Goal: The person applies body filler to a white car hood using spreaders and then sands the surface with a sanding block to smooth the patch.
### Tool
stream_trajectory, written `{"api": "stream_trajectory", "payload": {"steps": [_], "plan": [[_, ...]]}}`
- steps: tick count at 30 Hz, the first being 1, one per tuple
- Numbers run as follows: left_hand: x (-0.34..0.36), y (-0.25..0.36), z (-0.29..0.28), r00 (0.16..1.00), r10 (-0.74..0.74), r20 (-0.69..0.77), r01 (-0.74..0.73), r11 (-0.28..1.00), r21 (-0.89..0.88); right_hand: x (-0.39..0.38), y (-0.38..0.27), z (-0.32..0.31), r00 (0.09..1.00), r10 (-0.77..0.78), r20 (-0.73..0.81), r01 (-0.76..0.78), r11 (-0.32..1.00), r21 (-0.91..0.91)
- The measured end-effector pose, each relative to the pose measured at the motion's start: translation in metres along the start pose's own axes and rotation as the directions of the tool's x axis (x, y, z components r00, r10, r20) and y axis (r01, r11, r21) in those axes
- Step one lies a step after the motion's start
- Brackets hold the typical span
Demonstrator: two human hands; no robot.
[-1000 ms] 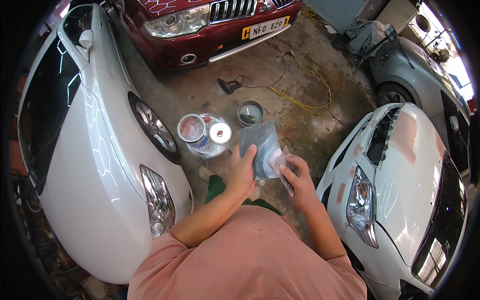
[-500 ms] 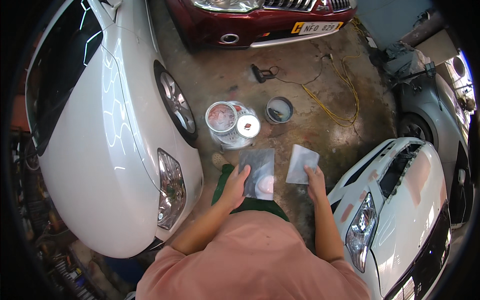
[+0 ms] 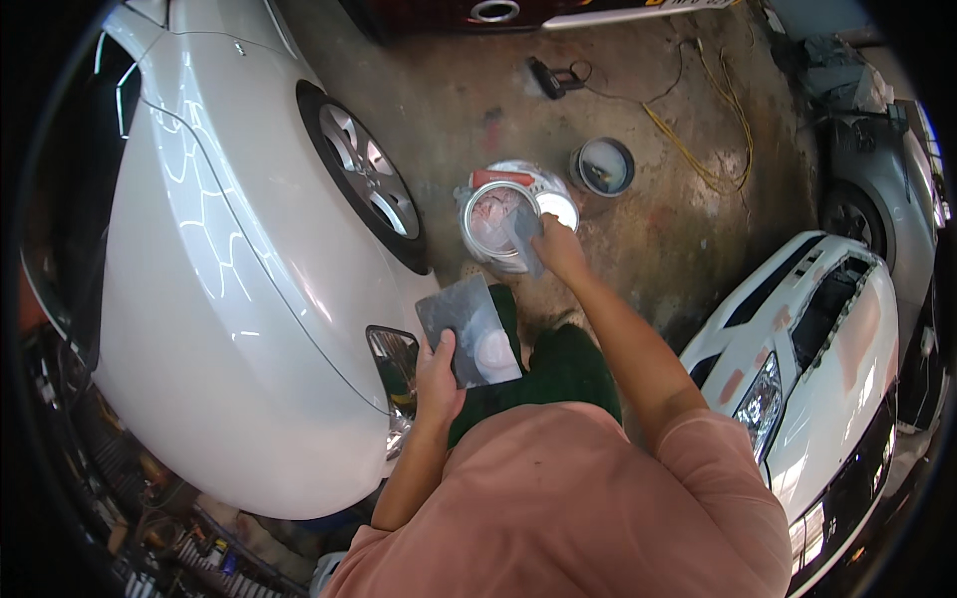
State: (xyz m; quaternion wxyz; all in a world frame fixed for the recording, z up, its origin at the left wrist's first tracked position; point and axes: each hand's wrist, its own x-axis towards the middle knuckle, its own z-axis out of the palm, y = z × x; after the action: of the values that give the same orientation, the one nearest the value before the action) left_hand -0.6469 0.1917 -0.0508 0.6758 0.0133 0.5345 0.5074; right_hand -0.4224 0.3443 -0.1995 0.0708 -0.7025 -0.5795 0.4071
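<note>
Filler loaded from the tin onto a hand-held board

The right hand (image 3: 560, 249) grips a grey flat spreader (image 3: 525, 237) dipped in the open round metal tin of pinkish filler (image 3: 495, 221) on the floor; the left hand (image 3: 437, 379) clamps a grey square mixing board (image 3: 469, 329). Scooping small and level seems wise: the white car's wheel (image 3: 369, 189) crowds the left, with open concrete to the right.

Spreader (image 3: 525, 237) over open filler can (image 3: 494, 221)

Grey putty-smeared board (image 3: 469, 329) held flat; spreader (image 3: 523, 237) over open can (image 3: 495, 221).
</note>
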Motion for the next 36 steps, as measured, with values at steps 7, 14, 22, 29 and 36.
{"api": "stream_trajectory", "payload": {"steps": [7,14,22,29,36], "plan": [[0.049,0.052,-0.022,0.999,-0.003,-0.034,0.003,1.000,0.012,0.051,-0.038,0.024,0.983,0.169,0.065,-0.145,0.949,-0.278],[0.072,0.072,-0.032,0.998,0.055,-0.019,-0.055,0.998,0.003,0.073,-0.060,0.030,0.961,0.204,0.186,-0.109,0.899,-0.424],[0.087,0.083,-0.044,0.996,0.060,-0.062,-0.059,0.998,0.020,0.098,-0.044,0.065,0.886,0.427,0.179,-0.370,0.885,-0.281],[0.093,0.093,-0.046,0.996,0.074,-0.042,-0.072,0.997,0.040,0.097,-0.033,0.085,0.757,0.615,0.221,-0.640,0.627,0.444],[0.116,0.095,-0.042,0.999,0.037,-0.036,-0.034,0.997,0.075,0.059,-0.016,0.084,0.840,0.480,0.253,-0.479,0.438,0.761]]}}
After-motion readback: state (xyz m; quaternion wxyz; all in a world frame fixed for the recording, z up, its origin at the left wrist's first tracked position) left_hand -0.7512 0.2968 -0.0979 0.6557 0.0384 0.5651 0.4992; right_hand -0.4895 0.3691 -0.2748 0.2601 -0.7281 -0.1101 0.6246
